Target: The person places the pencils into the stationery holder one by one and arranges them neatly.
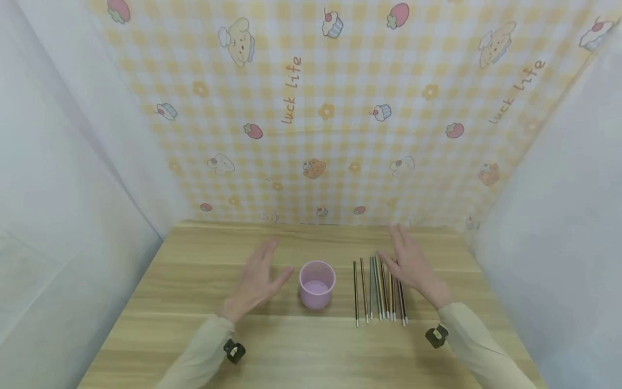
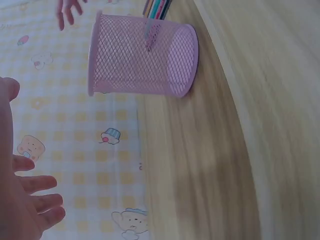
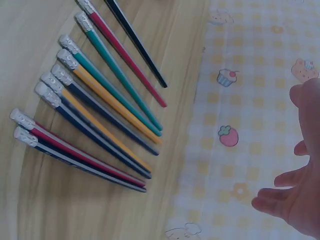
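Note:
A pink mesh pencil cup (image 1: 317, 300) stands upright on the wooden table, with nothing visible inside it. Just left of the cup hovers my left hand (image 1: 255, 281), its fingers extended and holding nothing. To the cup's right lie several pencils (image 3: 107, 82) in a loose row, in red, green, yellow and dark colours, their silvery eraser ends toward me. My right hand (image 1: 413, 265) is over the far right part of that row, fingers spread. In the right wrist view, this hand (image 3: 295, 185) appears apart from the pencils and grips nothing.
The wooden table (image 1: 194, 302) ends at a yellow checked cloth (image 1: 350, 146) hanging behind it. White side walls (image 1: 63, 178) flank the table. Each sleeve carries a small black device (image 1: 235, 351) at the wrist.

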The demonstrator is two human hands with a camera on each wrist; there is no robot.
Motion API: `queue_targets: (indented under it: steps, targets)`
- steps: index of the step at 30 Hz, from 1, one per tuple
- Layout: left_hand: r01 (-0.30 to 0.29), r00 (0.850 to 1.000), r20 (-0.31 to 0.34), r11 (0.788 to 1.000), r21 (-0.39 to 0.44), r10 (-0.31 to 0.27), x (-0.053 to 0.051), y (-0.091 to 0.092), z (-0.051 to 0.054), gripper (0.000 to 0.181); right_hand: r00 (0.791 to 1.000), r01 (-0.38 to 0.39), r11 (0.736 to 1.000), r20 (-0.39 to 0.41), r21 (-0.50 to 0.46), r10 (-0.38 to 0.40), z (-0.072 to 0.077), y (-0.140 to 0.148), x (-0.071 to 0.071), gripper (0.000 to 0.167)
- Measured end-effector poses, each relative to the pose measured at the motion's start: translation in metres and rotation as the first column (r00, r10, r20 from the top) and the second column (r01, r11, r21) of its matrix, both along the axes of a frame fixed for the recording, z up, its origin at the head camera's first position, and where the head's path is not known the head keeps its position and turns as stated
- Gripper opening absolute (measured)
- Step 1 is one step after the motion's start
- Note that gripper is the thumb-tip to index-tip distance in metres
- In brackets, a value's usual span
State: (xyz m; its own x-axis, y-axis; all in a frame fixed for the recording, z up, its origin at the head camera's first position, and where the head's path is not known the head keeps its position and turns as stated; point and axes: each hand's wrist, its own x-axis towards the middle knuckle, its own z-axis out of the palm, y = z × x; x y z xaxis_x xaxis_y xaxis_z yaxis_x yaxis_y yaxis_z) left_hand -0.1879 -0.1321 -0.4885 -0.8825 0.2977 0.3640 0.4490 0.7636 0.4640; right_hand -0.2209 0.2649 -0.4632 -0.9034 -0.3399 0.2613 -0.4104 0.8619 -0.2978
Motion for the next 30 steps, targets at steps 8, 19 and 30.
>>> queue_targets:
  steps: [8,19,30]
  targets:
    - [-0.02,0.988,0.156,0.981,0.195,-0.011,0.0,0.02,-0.013,0.083,0.994,0.078,0.992,0.081,-0.1,-0.07,-0.017,0.015,-0.002,0.074]
    - [0.016,0.976,0.192,0.906,0.422,-0.106,0.004,0.049,-0.037,0.085,0.957,0.201,0.965,0.244,-0.166,-0.158,-0.04,0.034,0.0,0.075]
    - [0.043,0.967,0.195,0.863,0.504,-0.162,0.016,0.067,-0.06,0.1,0.915,0.302,0.921,0.346,-0.244,-0.209,-0.071,0.041,0.001,0.065]
